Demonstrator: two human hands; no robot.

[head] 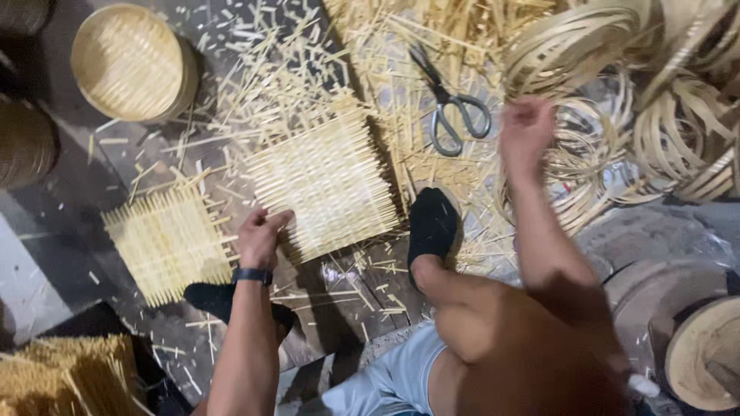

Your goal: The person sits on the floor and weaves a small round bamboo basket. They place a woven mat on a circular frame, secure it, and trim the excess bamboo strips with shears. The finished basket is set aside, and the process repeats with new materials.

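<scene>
My left hand (260, 235) grips the near left edge of a square woven bamboo mat (324, 181) lying on the dark floor. My right hand (526, 127) reaches out to a pile of coiled bamboo rings (578, 154) at the right, fingers curled over one ring; it is blurred. Grey-handled scissors (451, 108) lie on the bamboo scraps between the mat and the rings. My black-socked foot (432, 223) rests just right of the mat.
A second woven mat (166, 239) lies at the left. A round bamboo basket (131, 65) stands at the back left. Loose bamboo sticks (308, 54) litter the floor. More ring coils (678, 123) fill the far right. A round wooden block (705, 354) sits at the near right.
</scene>
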